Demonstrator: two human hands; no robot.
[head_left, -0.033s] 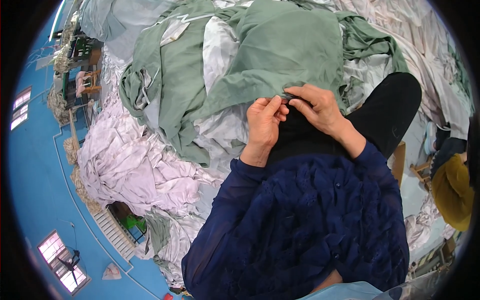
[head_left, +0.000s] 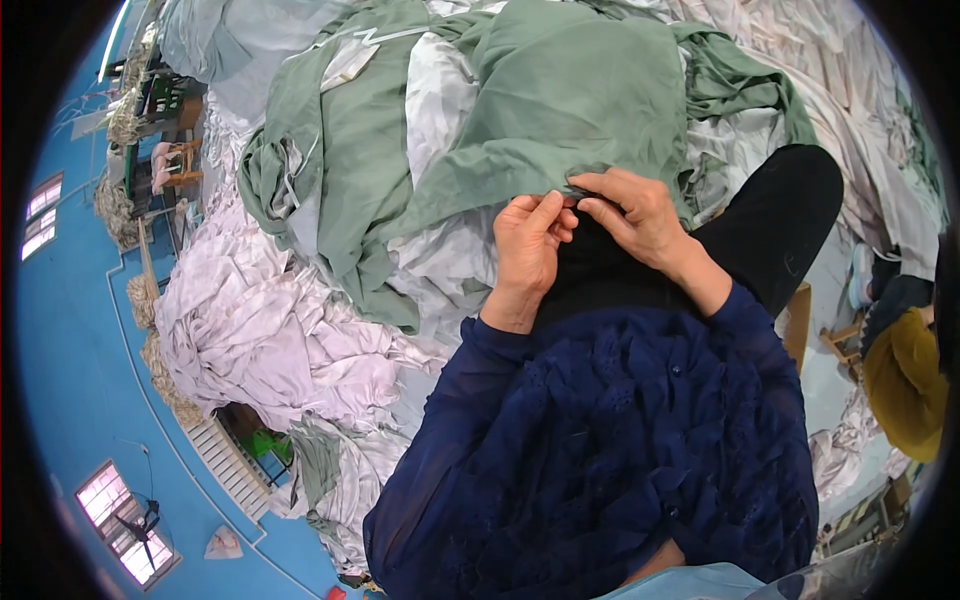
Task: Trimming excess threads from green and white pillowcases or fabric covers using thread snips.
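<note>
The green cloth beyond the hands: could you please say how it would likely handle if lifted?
The green cloth is probably floppy, given its soft folds and creases. Its wide spread over pale fabric suggests it may drag.

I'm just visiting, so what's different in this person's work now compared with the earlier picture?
Nothing visibly changed. The left hand and right hand are still close together at the near edge of the green cloth, with a dark thing too small to make out at their fingertips. The pale lilac cloth heap stayed put too.
</note>
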